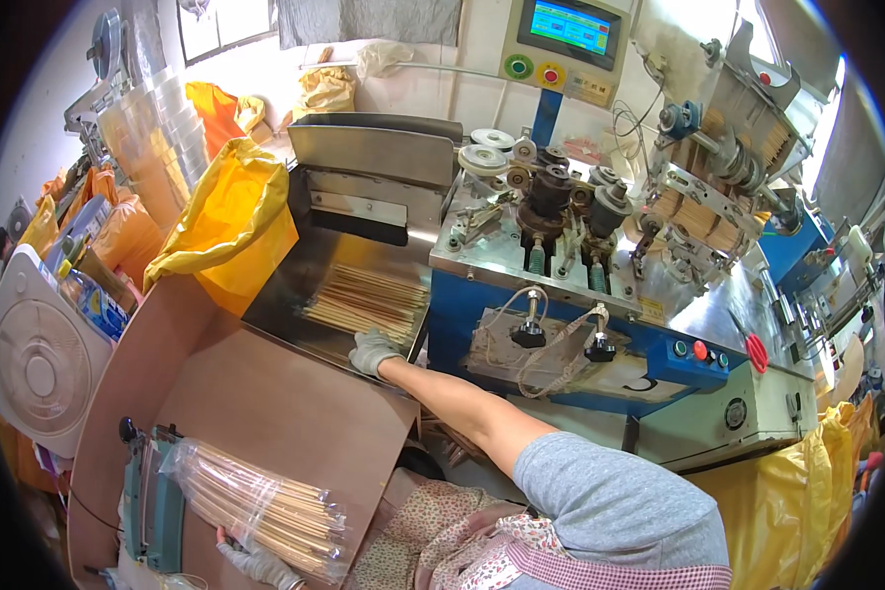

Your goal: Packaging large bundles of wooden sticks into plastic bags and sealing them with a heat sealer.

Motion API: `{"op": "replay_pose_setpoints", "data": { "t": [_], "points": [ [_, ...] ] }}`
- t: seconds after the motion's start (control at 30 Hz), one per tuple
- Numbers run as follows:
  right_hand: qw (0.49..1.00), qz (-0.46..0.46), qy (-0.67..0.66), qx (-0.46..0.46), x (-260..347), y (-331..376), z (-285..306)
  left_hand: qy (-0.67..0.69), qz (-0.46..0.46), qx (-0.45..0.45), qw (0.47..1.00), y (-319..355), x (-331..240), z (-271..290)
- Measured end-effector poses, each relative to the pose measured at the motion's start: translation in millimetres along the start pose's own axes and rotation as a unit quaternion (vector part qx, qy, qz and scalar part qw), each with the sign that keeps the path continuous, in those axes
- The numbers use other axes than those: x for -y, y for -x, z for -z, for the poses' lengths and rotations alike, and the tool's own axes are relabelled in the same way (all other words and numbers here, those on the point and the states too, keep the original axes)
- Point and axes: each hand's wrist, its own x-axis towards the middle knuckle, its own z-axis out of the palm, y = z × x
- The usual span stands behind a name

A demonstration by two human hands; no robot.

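Right hand gloved, touching wooden sticks on steel tray

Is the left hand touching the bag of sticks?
Touching. The head view shows the gloved left hand gripping the lower end of the clear bag of sticks, fingers wrapped under it.

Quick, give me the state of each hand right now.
Left hand: gloved, closed on the clear bag of wooden sticks.
Right hand: gloved, resting on the loose sticks in the metal tray; grip unclear.
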Motion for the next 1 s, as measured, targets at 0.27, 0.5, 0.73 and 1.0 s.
{"op": "replay_pose_setpoints", "data": {
  "t": [0.27,0.5,0.73,1.0],
  "points": [
    [0.989,0.086,0.056,-0.110,-5,-14,-7,-0.064,-0.002,-0.010,0.998,11,-27,-3],
    [0.964,0.097,0.191,-0.161,6,-50,15,-0.034,-0.007,-0.012,0.999,9,-31,-8],
    [0.966,-0.042,0.223,-0.127,3,-87,28,0.014,-0.002,-0.016,1.000,14,-33,-12],
    [0.971,-0.101,0.211,-0.048,6,-106,33,-0.062,0.000,-0.032,0.998,9,-33,-11]
  ]
}}
